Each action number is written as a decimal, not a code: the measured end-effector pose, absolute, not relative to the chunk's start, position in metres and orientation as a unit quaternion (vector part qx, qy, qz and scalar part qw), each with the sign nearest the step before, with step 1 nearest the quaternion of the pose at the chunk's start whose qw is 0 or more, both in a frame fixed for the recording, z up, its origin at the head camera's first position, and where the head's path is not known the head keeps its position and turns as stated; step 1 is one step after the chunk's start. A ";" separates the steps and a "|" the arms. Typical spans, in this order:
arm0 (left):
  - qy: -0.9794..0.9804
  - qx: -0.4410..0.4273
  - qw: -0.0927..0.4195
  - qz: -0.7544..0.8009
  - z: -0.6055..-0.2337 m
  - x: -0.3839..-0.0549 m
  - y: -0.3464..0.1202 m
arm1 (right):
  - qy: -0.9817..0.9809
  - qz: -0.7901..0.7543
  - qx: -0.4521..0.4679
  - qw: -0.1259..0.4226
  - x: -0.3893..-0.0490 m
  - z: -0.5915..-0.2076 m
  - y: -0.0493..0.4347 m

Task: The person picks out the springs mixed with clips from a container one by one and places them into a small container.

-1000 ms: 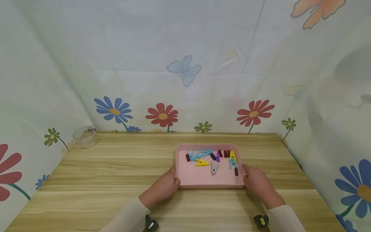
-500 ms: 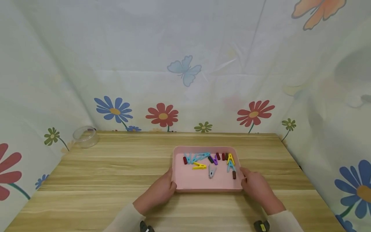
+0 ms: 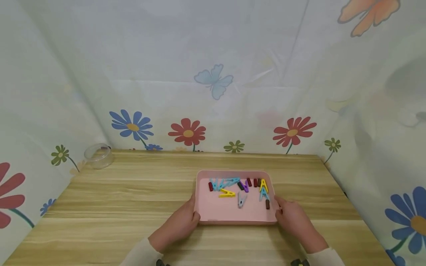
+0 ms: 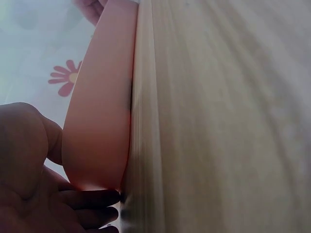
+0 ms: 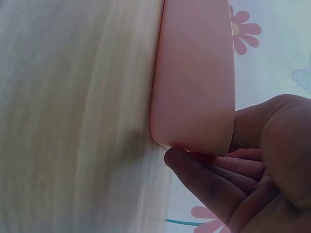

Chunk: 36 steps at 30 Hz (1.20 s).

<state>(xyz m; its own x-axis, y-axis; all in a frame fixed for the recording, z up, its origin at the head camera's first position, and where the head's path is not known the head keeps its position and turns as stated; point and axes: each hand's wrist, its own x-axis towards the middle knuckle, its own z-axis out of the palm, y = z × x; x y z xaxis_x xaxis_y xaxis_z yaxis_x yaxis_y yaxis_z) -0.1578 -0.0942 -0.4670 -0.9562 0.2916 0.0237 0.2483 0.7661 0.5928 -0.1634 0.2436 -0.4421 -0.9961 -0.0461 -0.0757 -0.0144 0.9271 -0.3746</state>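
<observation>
Pink tray (image 3: 219, 212) and both hands had moved away from the far edge of the table (image 3: 110, 207) since 1 second earlier. Left hand (image 3: 181, 223) gripped the left end between thumb and fingers; right hand (image 3: 293, 218) likewise gripped the right. Between those fingers, inside, lay yellow pegs (image 3: 230, 194), blue pegs (image 3: 234, 180) and 1 purple peg (image 3: 246, 188). Well beyond the left fingers stood a clear tub (image 3: 101, 163).

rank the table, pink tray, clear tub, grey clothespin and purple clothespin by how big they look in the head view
1. Table
2. Pink tray
3. Clear tub
4. Grey clothespin and purple clothespin: unranked; they look close, and the grey one sits nearer the camera.
</observation>
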 end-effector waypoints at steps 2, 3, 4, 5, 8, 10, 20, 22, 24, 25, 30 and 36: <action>0.939 0.141 0.034 0.312 -0.466 -0.156 -0.095 | 0.981 -0.190 -0.018 0.039 -0.164 -0.442 0.243; 0.939 0.139 0.036 0.313 -0.465 -0.156 -0.096 | 0.981 -0.191 -0.021 0.038 -0.164 -0.442 0.243; 0.939 0.137 0.038 0.315 -0.464 -0.156 -0.097 | 0.981 -0.190 -0.025 0.036 -0.165 -0.442 0.243; 0.938 0.134 0.040 0.316 -0.463 -0.156 -0.097 | 0.980 -0.192 -0.027 0.036 -0.166 -0.442 0.243; 0.938 0.132 0.043 0.317 -0.463 -0.158 -0.099 | 0.978 -0.201 -0.030 0.040 -0.170 -0.442 0.245; 0.937 0.131 0.045 0.320 -0.463 -0.160 -0.100 | 0.976 -0.212 -0.030 0.045 -0.174 -0.442 0.245; 0.928 0.109 0.033 0.354 -0.469 -0.182 -0.097 | 0.960 -0.278 -0.021 0.025 -0.193 -0.449 0.237; 0.926 0.113 0.023 0.361 -0.470 -0.187 -0.096 | 0.953 -0.300 -0.009 0.030 -0.195 -0.453 0.236; 0.923 0.114 0.019 0.368 -0.470 -0.190 -0.095 | 0.943 -0.329 0.006 0.044 -0.197 -0.457 0.236; 0.921 0.114 0.017 0.371 -0.470 -0.191 -0.094 | 0.938 -0.344 0.012 0.051 -0.197 -0.459 0.236; 0.916 0.107 0.023 0.387 -0.470 -0.193 -0.094 | 0.910 -0.408 0.018 0.066 -0.198 -0.468 0.239; 0.911 0.110 0.029 0.396 -0.472 -0.194 -0.092 | 0.891 -0.447 0.028 0.068 -0.195 -0.473 0.243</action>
